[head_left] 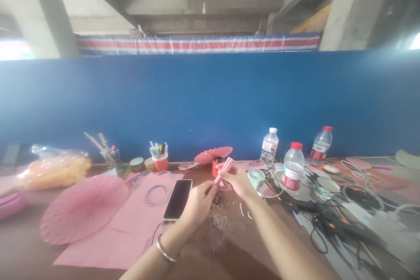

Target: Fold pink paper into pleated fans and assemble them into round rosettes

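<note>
A narrow folded pink strip (224, 170), which looks like pleated paper, slants upward between my hands above the table. My right hand (241, 181) pinches it near the middle and upper part. At its lower end, my left hand (199, 201) closes its fingers on the strip; the fingertips are partly hidden. Just behind the strip stands a small red container (215, 168) with a dark top. A pink scalloped paper fan (213, 155) lies behind that. To the left of my left hand rests a phone (177, 199) with a dark screen.
A large round pink fan (85, 210) lies on pink paper (108, 245) at left. An orange cup of pens (160, 163) stands behind. Right are water bottles (293, 168), a mint-green mini fan (256, 178) and tangled cables (323, 223). A blue partition (203, 100) borders the table.
</note>
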A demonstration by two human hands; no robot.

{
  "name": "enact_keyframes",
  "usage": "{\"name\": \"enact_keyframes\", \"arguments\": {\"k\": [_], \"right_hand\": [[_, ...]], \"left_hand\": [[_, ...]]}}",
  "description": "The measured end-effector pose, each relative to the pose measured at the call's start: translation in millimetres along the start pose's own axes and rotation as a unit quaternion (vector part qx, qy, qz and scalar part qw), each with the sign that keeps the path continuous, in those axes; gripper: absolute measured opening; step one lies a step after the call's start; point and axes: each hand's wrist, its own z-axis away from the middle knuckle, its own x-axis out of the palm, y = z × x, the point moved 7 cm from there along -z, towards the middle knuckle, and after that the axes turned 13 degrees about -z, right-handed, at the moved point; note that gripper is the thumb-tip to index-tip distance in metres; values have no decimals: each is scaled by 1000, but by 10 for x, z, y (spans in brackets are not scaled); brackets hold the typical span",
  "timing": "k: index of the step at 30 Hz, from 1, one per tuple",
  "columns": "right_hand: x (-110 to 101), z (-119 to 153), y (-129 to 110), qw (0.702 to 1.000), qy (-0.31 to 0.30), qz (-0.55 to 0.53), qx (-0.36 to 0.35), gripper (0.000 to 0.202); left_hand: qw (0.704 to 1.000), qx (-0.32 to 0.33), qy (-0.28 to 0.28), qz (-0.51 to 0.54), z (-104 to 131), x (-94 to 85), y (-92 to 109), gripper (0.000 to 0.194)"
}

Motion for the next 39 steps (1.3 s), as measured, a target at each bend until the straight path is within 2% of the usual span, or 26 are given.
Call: {"name": "enact_keyframes", "arguments": {"k": [3, 5, 10, 14, 22, 27, 30, 39], "right_hand": [[10, 29, 179, 998, -41, 17, 46, 35], [-9, 82, 293, 997, -48, 9, 54, 36], [-164, 279, 563, 999, 18, 20, 36, 27], [-274, 406, 687, 997, 70, 28, 14, 28], [-419, 514, 887, 989, 133, -68, 5, 39], [-476, 529, 999, 979, 153, -133, 6, 31], [-497, 538, 1020, 976, 168, -141, 19, 28], [-522, 524, 980, 967, 175, -183, 9, 21]], "left_hand": [[989, -55, -48, 129, 94, 176, -207, 38], [979, -78, -55, 182, 156, 277, -320, 34], [964, -144, 1, 224, 248, 438, -645, 30], [951, -144, 58, 266, 244, 455, -801, 28], [919, -137, 91, 357, 242, 431, -860, 27], [891, -137, 116, 416, 244, 400, -895, 24], [869, -141, 134, 455, 247, 374, -923, 24], [838, -140, 145, 508, 228, 346, -930, 22]]}}
